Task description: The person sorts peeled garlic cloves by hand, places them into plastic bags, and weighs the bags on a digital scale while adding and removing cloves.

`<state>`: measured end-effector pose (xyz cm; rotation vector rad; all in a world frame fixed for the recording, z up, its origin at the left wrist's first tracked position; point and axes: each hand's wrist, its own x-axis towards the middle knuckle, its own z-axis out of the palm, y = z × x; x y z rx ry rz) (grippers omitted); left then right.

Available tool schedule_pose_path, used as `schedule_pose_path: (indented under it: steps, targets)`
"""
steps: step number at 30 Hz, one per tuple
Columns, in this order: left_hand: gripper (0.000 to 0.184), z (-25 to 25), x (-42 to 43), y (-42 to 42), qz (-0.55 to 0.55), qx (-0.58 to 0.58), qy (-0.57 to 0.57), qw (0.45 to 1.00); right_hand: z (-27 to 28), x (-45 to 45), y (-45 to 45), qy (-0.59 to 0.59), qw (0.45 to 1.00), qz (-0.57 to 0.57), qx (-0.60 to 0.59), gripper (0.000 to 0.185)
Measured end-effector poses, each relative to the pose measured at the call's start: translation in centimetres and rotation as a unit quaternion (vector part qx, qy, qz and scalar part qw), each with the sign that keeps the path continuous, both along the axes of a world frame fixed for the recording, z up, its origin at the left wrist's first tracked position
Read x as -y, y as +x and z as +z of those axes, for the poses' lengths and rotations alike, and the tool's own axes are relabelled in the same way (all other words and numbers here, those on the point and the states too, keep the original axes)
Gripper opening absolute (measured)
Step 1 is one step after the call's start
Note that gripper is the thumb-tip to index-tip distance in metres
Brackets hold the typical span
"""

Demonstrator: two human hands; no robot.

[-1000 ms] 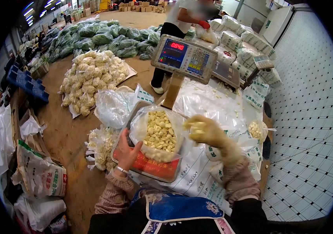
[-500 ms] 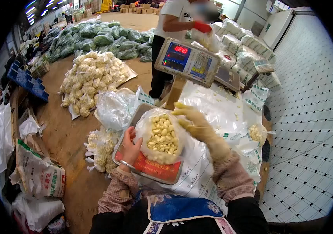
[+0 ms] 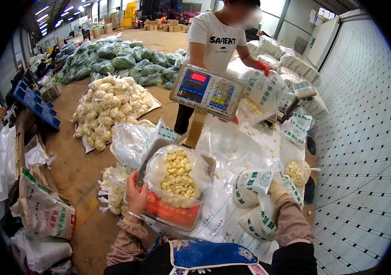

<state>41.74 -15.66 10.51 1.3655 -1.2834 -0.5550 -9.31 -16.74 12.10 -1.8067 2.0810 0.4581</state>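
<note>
Peeled garlic cloves (image 3: pixel 178 173) fill an open clear plastic bag (image 3: pixel 153 170) on the metal pan (image 3: pixel 210 161) of a scale. My bare left hand (image 3: pixel 137 196) is at the pan's left edge beside the bag, thumb and fingers apart. My right hand (image 3: pixel 279 190), in a yellowish glove, is over at the right among white printed plastic bags (image 3: pixel 256 219); its fingertips are hidden there. Above the pan stands the scale's display (image 3: pixel 207 91), lit with red digits.
Across the table a person in a white T-shirt (image 3: pixel 207 34) and red gloves handles a big clear bag (image 3: pixel 264 94). A tied bag of cloves (image 3: pixel 297 172) lies at the right. Bagged garlic (image 3: pixel 108 107) is heaped on the floor, with green bundles (image 3: pixel 127 59) behind.
My right hand has gone from beside the open bag to the printed bags at right. My left hand has shifted left and down, off the bag. The co-worker has turned and holds a large bag.
</note>
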Motion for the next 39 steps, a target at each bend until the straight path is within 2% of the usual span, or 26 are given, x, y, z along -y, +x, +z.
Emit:
schedule_pose_path:
  steps: [6,10,14,16,21,27,29,30,31,32,33,34,35,36,37,38,39]
  targets:
    - [0.045,1.1,-1.9,-1.0,0.017,0.01,0.045,0.999,-2.3,-1.0,0.9,0.01,0.999,-0.032,-0.032,0.023]
    - [0.043,1.3,-2.3,-1.5,-0.005,-0.027,0.024,0.999,-2.5,-1.7,1.2,0.003,0.999,-0.04,-0.036,0.023]
    - [0.044,0.9,-1.9,-0.8,-0.019,0.04,0.009,0.999,-1.9,-1.4,1.8,-0.016,0.998,-0.048,-0.032,0.023]
    - [0.044,1.4,-2.0,-0.8,-0.015,0.037,0.008,0.999,-1.2,-1.3,2.2,-0.029,0.998,-0.054,-0.032,0.023]
    - [0.045,2.2,-2.4,-0.2,-0.014,-0.011,0.033,0.999,2.6,-1.9,2.3,-0.085,0.992,-0.088,-0.021,0.023]
    - [0.042,1.3,-1.9,0.1,-0.043,-0.043,0.011,0.998,8.0,-3.4,3.1,-0.131,0.986,-0.1,-0.003,0.024]
    - [0.04,1.2,-1.7,0.1,-0.039,0.022,-0.005,0.999,10.9,-4.3,3.4,-0.146,0.987,-0.061,0.024,0.024]
    - [0.04,1.6,-1.7,0.0,-0.036,0.02,-0.005,0.999,12.5,-4.9,3.8,-0.159,0.986,-0.021,0.053,0.025]
    - [0.039,2.8,-2.0,-0.4,-0.081,-0.016,0.011,0.997,13.8,-5.2,4.4,-0.159,0.986,-0.015,0.052,0.025]
    - [0.039,4.1,-2.5,-0.7,-0.122,-0.052,0.027,0.991,15.0,-5.3,5.3,-0.211,0.973,0.019,0.09,0.023]
    - [0.034,7.6,-3.7,-1.6,-0.209,-0.147,0.091,0.963,16.1,-5.3,6.3,-0.259,0.956,0.055,0.129,0.02]
    - [0.028,8.7,-4.0,-1.5,-0.331,-0.169,0.116,0.921,17.4,-5.0,8.2,-0.255,0.956,0.068,0.131,0.02]
    - [0.023,11.7,-4.7,-2.0,-0.469,-0.106,0.055,0.875,18.5,-4.8,11.0,-0.266,0.936,0.102,0.206,0.018]
    - [0.023,15.0,-5.1,-3.4,-0.641,-0.136,0.032,0.755,18.8,-4.2,13.8,-0.274,0.91,0.133,0.28,0.016]
    - [0.026,17.1,-5.6,-4.7,-0.761,-0.107,-0.003,0.64,18.5,-3.2,16.3,-0.255,0.901,0.185,0.298,0.017]
    - [0.03,18.4,-6.5,-6.7,-0.858,-0.132,0.004,0.497,18.1,-2.2,19.0,-0.236,0.888,0.236,0.316,0.019]
    - [0.027,19.2,-7.8,-9.0,-0.901,-0.168,-0.049,0.397,17.0,-1.0,21.8,-0.235,0.872,0.273,0.331,0.018]
